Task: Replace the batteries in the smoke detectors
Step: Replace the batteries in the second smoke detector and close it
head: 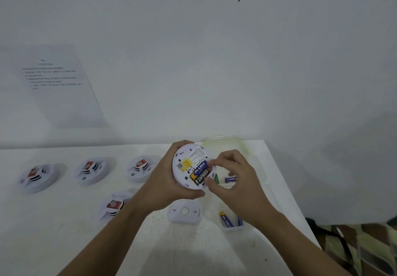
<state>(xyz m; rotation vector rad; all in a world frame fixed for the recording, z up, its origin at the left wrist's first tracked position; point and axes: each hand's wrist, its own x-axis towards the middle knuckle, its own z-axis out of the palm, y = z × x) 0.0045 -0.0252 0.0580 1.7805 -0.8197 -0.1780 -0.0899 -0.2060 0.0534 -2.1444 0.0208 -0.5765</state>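
Observation:
My left hand (169,181) grips a round white smoke detector (189,157), tilted with its back facing me. Its open bay holds a blue battery (199,167) and a black-and-yellow battery (200,178) side by side. My right hand (234,174) is at the bay's right end, with thumb and fingertips pinching the black-and-yellow battery. The detector's white mounting plate (184,211) lies flat on the white table (64,228) below my hands.
Several more smoke detectors (138,168) with red labels sit on the left half of the table. A clear tray (231,223) with loose batteries sits at the right, and another clear container (223,144) behind. A printed sheet (62,86) hangs on the wall. The table edge runs along the right.

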